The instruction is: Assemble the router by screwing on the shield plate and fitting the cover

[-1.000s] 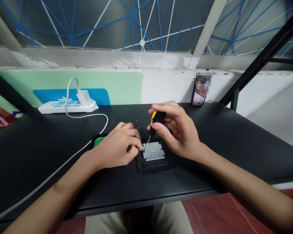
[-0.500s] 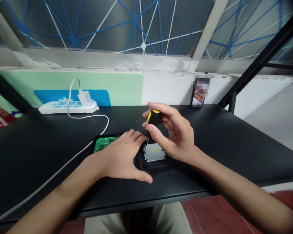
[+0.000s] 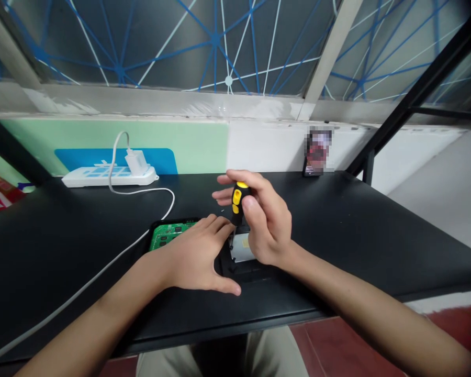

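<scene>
My right hand (image 3: 269, 220) grips the black and yellow handle of a small screwdriver (image 3: 237, 201) between thumb and fingers. The screwdriver stands almost upright, its shaft running down to the left edge of a silver metal plate (image 3: 241, 248), partly covered by my right hand. Across the middle of a black device casing (image 3: 194, 219) lies my left hand (image 3: 194, 251), palm down with its thumb spread; its fingertips are close to the shaft. A green circuit board (image 3: 167, 236) shows in the left part of the casing. The screwdriver's tip is hard to make out.
A white power strip (image 3: 102, 177) with a plugged-in charger (image 3: 136, 162) stands at the back left; its white cable (image 3: 98, 275) runs along the black table (image 3: 337, 230). A phone (image 3: 316, 154) leans against the wall. A tiny light piece (image 3: 222, 210) lies behind the casing.
My right hand has moved left and turned, so more of the screwdriver's yellow shows and more of the plate is covered. My left hand stays nearly in place.
</scene>
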The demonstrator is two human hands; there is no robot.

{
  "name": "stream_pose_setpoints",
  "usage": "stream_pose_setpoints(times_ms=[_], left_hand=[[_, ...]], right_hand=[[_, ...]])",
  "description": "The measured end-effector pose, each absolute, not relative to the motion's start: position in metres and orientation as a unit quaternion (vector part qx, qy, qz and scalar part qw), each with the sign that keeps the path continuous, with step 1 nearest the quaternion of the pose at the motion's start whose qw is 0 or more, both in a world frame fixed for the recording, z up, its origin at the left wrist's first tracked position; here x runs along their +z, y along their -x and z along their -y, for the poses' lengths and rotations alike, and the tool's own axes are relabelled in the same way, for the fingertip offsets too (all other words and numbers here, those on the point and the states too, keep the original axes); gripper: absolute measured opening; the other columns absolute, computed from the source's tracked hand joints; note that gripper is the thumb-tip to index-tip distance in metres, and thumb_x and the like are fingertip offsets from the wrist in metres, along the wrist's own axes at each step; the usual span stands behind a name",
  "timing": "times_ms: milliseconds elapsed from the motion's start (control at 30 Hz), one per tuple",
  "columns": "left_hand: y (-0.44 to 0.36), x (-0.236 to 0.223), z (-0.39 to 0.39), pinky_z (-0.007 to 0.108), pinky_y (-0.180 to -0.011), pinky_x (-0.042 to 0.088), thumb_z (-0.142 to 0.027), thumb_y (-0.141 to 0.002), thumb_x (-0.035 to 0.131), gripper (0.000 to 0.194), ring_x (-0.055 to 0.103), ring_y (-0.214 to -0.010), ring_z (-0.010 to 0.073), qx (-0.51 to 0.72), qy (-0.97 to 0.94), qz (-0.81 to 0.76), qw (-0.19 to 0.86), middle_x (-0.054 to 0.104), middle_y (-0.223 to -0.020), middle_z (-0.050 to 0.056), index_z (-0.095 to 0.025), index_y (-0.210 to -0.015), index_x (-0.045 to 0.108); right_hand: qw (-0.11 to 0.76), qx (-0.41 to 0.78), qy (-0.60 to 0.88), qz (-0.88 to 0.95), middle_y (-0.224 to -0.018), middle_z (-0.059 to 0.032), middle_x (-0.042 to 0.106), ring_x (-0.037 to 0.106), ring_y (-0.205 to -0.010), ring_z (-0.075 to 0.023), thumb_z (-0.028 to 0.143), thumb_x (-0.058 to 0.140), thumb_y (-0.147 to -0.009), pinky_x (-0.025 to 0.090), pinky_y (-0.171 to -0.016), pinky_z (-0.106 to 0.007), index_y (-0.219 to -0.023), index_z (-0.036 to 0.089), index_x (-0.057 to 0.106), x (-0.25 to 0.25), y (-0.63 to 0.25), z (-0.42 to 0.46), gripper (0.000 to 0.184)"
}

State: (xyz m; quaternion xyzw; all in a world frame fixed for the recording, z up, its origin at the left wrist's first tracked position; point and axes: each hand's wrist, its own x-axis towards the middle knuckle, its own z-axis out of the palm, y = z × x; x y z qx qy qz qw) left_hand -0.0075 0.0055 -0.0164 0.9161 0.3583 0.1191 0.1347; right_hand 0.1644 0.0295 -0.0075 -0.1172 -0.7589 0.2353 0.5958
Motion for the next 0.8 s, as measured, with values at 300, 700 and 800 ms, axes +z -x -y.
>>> stream_pose_setpoints(times_ms=[300, 700, 800], left_hand=[[0.007, -0.018, -0.005, 0.059, -0.113, 0.036, -0.066, -0.075, 0.076, 0.094, 0.044, -0.134, 0.043, 0.131, -0.919, -0.339, 0.154, 0.054, -0.138, 0.019, -0.017, -0.147, 0.041], [0.008, -0.02, -0.007, 0.059, -0.116, 0.033, -0.066, -0.074, 0.077, 0.093, 0.048, -0.13, 0.0398, 0.126, -0.921, -0.343, 0.138, 0.054, -0.137, 0.018, -0.016, -0.146, 0.043], [0.007, -0.019, -0.007, 0.06, -0.117, 0.031, -0.066, -0.074, 0.077, 0.095, 0.045, -0.134, 0.0408, 0.124, -0.922, -0.338, 0.14, 0.053, -0.139, 0.018, -0.018, -0.148, 0.041]], right_hand=[[0.652, 0.081, 0.172, 0.734, -0.096, -0.0015, 0.063, 0.061, -0.078, -0.0164, 0.022, 0.076, -0.084, 0.055, -0.065, -0.035, -0.119, 0.031, 0.062, -0.012, -0.169, -0.036, 0.038], [0.611, 0.203, 0.168, 0.747, -0.122, -0.0074, 0.065, 0.07, -0.094, -0.0181, 0.026, 0.04, -0.103, 0.064, -0.077, -0.039, -0.144, 0.028, 0.048, -0.017, -0.173, -0.026, 0.041], [0.621, 0.165, 0.191, 0.742, -0.113, -0.0058, 0.064, 0.066, -0.084, -0.016, 0.026, 0.052, -0.099, 0.062, -0.072, -0.036, -0.138, 0.03, 0.052, -0.016, -0.172, -0.029, 0.039]])
